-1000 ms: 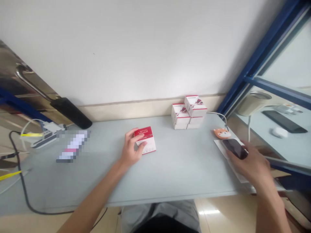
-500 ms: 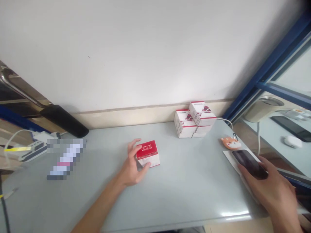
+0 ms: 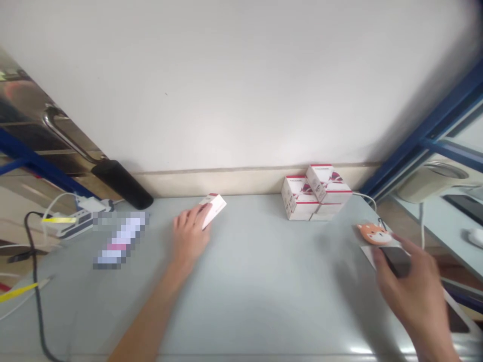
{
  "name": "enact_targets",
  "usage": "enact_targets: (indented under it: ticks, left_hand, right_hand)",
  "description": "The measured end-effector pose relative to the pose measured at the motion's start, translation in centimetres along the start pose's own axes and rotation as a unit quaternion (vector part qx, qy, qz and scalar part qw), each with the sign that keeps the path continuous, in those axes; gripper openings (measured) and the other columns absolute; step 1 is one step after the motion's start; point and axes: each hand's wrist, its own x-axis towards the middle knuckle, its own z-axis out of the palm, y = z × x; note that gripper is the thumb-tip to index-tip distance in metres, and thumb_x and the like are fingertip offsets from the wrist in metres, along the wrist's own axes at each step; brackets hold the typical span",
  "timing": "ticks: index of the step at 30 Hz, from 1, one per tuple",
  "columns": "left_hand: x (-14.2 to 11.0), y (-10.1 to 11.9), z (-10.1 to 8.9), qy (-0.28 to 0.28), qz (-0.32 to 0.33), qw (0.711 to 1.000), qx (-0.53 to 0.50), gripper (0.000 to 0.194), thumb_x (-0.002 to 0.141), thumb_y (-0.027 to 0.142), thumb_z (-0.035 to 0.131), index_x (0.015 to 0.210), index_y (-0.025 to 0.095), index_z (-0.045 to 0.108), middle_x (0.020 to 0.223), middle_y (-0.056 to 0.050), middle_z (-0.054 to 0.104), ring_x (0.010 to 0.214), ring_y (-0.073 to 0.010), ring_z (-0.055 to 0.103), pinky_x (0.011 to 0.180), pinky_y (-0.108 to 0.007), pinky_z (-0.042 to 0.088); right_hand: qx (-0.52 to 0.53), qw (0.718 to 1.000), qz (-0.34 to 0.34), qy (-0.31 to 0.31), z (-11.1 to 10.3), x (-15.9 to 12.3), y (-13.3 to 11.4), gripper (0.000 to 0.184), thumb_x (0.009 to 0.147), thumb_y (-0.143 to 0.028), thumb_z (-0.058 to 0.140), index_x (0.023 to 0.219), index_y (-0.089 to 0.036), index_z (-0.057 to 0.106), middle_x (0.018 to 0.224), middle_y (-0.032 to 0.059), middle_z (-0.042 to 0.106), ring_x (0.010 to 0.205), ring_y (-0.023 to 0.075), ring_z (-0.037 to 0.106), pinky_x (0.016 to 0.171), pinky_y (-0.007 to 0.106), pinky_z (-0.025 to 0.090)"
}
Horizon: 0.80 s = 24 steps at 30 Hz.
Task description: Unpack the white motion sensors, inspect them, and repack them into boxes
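My left hand (image 3: 190,229) is closed around a small white and red box (image 3: 216,208) at the back of the grey table, near the wall. The box is turned at an angle, and the fingers cover its left part. On the right, my right hand (image 3: 413,286) has its thumb and fingers apart over a dark phone (image 3: 396,259), which lies on a flat white sheet or tray (image 3: 367,255). Part of the phone is hidden by the hand. An orange animal-face case (image 3: 373,233) lies just beyond the fingertips.
Several white and red boxes (image 3: 317,193) are stacked against the wall. At left lie a pixelated phone-like item (image 3: 123,239), a power strip (image 3: 81,218), a black cable (image 3: 35,281) and a black padded bar (image 3: 123,183). A blue frame (image 3: 418,143) borders the right side.
My left hand has moved the box back toward the wall and turned it, so its red top no longer faces me. My right hand has loosened from the phone. The view has shifted slightly.
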Motion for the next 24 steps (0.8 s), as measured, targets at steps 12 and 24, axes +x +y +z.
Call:
enact_targets:
  ticks: [12,24]
  left_hand:
    - [0.1,-3.3,0.6,-0.102,0.098,0.989,-0.033,0.057,0.099,0.031,0.056,0.156,0.034,0.057,0.154,-0.003,0.064,0.142,-0.0386,0.053,0.115,-0.056,0.043]
    - [4.1,-7.7,3.5,-0.125,0.12,0.981,-0.086,0.066,0.091,0.056,0.075,0.148,0.025,0.063,0.154,-0.012,0.063,0.126,-0.0328,0.052,0.114,-0.052,0.044]
  right_hand:
    - [0.152,0.981,-0.101,-0.068,9.1,10.6,-6.8,0.097,0.085,-0.069,0.072,0.158,-0.013,0.041,0.155,0.0249,0.05,0.145,0.0401,0.047,0.122,0.059,0.037]
    - [0.183,0.982,-0.046,0.028,5.3,8.5,-10.8,0.08,0.081,-0.059,0.081,0.152,-0.028,0.06,0.147,0.013,0.066,0.126,0.0377,0.066,0.111,0.055,0.049]
